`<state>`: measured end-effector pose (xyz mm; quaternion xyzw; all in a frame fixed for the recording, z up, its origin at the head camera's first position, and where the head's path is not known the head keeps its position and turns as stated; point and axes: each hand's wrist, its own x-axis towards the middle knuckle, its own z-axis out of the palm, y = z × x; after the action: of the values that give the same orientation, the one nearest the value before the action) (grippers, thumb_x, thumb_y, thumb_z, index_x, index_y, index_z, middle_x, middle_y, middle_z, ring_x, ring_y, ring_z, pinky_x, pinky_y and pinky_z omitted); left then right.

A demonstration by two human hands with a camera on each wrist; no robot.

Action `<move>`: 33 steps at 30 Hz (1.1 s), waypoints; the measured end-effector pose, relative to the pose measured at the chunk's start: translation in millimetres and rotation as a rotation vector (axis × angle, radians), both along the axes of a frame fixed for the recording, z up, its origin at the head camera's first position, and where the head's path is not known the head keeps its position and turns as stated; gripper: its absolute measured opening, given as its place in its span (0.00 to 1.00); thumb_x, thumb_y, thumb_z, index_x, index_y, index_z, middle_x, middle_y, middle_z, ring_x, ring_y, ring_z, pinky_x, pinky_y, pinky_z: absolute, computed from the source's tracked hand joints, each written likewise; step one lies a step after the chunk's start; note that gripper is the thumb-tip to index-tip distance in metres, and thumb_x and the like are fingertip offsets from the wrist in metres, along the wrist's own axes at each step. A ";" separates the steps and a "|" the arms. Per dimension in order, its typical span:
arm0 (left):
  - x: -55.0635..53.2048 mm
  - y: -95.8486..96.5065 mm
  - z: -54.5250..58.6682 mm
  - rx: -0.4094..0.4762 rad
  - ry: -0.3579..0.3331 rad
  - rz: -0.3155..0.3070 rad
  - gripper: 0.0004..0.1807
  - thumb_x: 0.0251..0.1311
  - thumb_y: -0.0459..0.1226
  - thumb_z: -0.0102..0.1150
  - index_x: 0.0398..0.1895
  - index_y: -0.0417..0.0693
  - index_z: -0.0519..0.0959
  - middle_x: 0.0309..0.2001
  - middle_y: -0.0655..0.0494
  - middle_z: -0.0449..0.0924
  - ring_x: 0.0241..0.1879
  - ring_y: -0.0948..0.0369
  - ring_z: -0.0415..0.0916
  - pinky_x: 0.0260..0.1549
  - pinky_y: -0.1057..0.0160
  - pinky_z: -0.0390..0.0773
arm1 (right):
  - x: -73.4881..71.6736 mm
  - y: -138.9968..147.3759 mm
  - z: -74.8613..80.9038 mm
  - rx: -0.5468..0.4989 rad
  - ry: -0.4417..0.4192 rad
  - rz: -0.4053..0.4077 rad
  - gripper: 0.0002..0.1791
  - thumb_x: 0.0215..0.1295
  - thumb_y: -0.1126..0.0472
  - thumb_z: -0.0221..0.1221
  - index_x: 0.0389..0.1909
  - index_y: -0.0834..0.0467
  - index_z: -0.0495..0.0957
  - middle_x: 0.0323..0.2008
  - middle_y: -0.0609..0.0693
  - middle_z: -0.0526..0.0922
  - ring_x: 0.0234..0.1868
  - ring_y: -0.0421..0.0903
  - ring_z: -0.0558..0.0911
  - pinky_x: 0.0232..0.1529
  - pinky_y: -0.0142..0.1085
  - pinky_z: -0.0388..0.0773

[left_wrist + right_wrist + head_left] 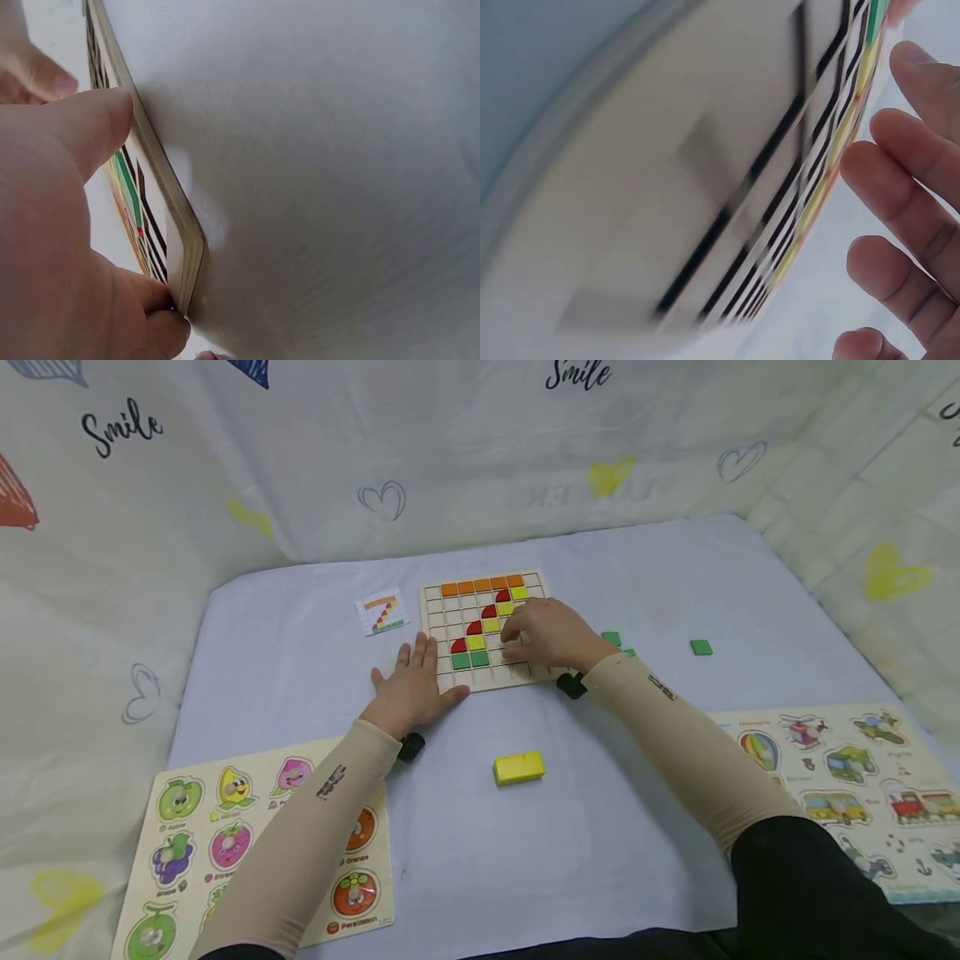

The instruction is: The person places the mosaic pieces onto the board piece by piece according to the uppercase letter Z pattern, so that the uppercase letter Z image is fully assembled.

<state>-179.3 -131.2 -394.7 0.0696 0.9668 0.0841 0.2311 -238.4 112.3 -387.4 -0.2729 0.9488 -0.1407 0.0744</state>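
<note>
A square grid board (528, 672) lies on the white-covered table, with an orange row at the top, a slanting band of red quarter-rounds and yellow squares, and two green squares (470, 659) near its lower left. My left hand (411, 689) rests at the board's lower-left corner, fingers spread along the left side and thumb at the front edge. Over the right part of the board, my right hand (551, 633) hovers with loosely bent fingers (881, 180), and nothing shows between them. The right hand hides some grid cells.
A small pattern card (382, 612) lies left of the board. Loose green squares (701, 647) lie to the right. In front is a yellow block (519, 768). A fruit puzzle board (375, 918) lies front left, a vehicle puzzle board (795, 718) front right.
</note>
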 end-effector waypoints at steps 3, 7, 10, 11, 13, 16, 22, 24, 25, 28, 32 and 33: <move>-0.3 -1.7 -1.9 -0.005 0.000 0.004 0.58 0.70 0.70 0.46 0.86 0.46 0.33 0.86 0.49 0.26 0.86 0.44 0.30 0.74 0.23 0.43 | -0.2 20.2 0.3 -0.004 -0.023 -0.051 0.15 0.64 0.51 0.72 0.47 0.54 0.90 0.49 0.50 0.90 0.56 0.52 0.81 0.67 0.51 0.73; -1.1 -5.3 -4.8 -0.003 0.003 0.010 0.59 0.69 0.70 0.46 0.85 0.46 0.32 0.86 0.49 0.26 0.86 0.44 0.30 0.74 0.22 0.43 | -1.3 43.5 -1.3 0.003 -0.041 -0.091 0.14 0.63 0.53 0.72 0.46 0.54 0.90 0.50 0.50 0.90 0.56 0.53 0.80 0.65 0.51 0.74; -1.4 -6.4 -5.4 0.008 0.008 0.015 0.59 0.69 0.70 0.47 0.86 0.46 0.33 0.86 0.48 0.26 0.86 0.43 0.30 0.74 0.22 0.42 | -1.9 58.5 -2.4 0.019 -0.040 -0.102 0.14 0.64 0.55 0.72 0.48 0.54 0.89 0.52 0.51 0.89 0.59 0.54 0.80 0.65 0.52 0.73; -1.2 -6.4 -5.4 0.012 0.009 0.017 0.59 0.69 0.70 0.47 0.86 0.46 0.33 0.87 0.48 0.27 0.86 0.43 0.30 0.74 0.22 0.42 | -1.9 63.7 -2.7 0.034 -0.035 -0.104 0.15 0.64 0.55 0.71 0.49 0.55 0.89 0.53 0.52 0.89 0.60 0.55 0.80 0.66 0.53 0.73; -0.9 -6.3 -5.2 0.016 0.011 0.014 0.59 0.69 0.69 0.47 0.86 0.46 0.33 0.87 0.48 0.27 0.86 0.43 0.30 0.74 0.22 0.42 | -1.8 75.2 -3.9 0.062 -0.032 -0.111 0.17 0.64 0.56 0.71 0.52 0.55 0.88 0.56 0.53 0.88 0.62 0.56 0.79 0.67 0.54 0.73; -0.6 -6.1 -5.8 0.021 0.010 0.011 0.59 0.69 0.69 0.47 0.86 0.46 0.33 0.86 0.48 0.27 0.86 0.43 0.30 0.74 0.22 0.42 | -0.3 93.3 -5.2 0.098 -0.034 -0.123 0.19 0.63 0.58 0.71 0.55 0.57 0.87 0.59 0.56 0.86 0.63 0.59 0.78 0.66 0.56 0.73; -0.3 -4.8 -4.1 0.023 0.015 0.004 0.58 0.70 0.69 0.47 0.85 0.45 0.33 0.86 0.47 0.27 0.86 0.43 0.30 0.73 0.21 0.42 | 3.3 122.0 -4.3 0.127 -0.047 -0.163 0.18 0.63 0.59 0.72 0.54 0.57 0.87 0.59 0.58 0.86 0.63 0.61 0.78 0.65 0.58 0.74; -0.2 -3.8 -3.6 0.023 0.018 0.003 0.58 0.70 0.69 0.47 0.85 0.45 0.33 0.86 0.48 0.27 0.86 0.43 0.30 0.73 0.21 0.42 | 4.9 128.9 -3.9 0.131 -0.052 -0.175 0.18 0.63 0.59 0.72 0.54 0.57 0.87 0.59 0.58 0.86 0.63 0.61 0.78 0.66 0.58 0.73; -0.2 -3.3 -3.6 0.023 0.019 0.001 0.58 0.70 0.69 0.47 0.85 0.45 0.33 0.86 0.48 0.27 0.86 0.43 0.30 0.73 0.21 0.42 | 5.8 132.0 -3.8 0.130 -0.053 -0.177 0.18 0.63 0.60 0.72 0.53 0.57 0.87 0.58 0.58 0.86 0.62 0.61 0.79 0.66 0.59 0.73; -0.3 -1.9 -4.1 0.021 0.019 -0.003 0.58 0.70 0.69 0.47 0.85 0.45 0.33 0.86 0.48 0.27 0.86 0.43 0.30 0.73 0.21 0.43 | 8.2 140.2 -4.3 0.128 -0.050 -0.175 0.17 0.63 0.60 0.72 0.52 0.57 0.88 0.57 0.58 0.86 0.62 0.61 0.79 0.66 0.59 0.73; -0.7 -0.2 -5.4 0.020 0.020 -0.006 0.59 0.69 0.69 0.48 0.85 0.45 0.33 0.86 0.47 0.27 0.86 0.43 0.30 0.73 0.21 0.43 | 10.0 144.8 -4.2 0.123 -0.038 -0.165 0.16 0.63 0.61 0.72 0.51 0.57 0.88 0.55 0.57 0.87 0.61 0.61 0.80 0.66 0.59 0.73; -0.7 0.1 -5.7 0.020 0.020 -0.007 0.59 0.69 0.69 0.48 0.85 0.45 0.33 0.86 0.47 0.27 0.86 0.43 0.30 0.73 0.21 0.43 | 10.3 144.6 -3.7 0.118 -0.036 -0.164 0.16 0.62 0.61 0.72 0.51 0.57 0.88 0.55 0.57 0.87 0.61 0.61 0.80 0.66 0.59 0.73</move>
<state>-180.0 -131.1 -400.4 0.0760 0.9679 0.0923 0.2212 -228.1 256.9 -391.1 -0.1869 0.9731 -0.0949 0.0958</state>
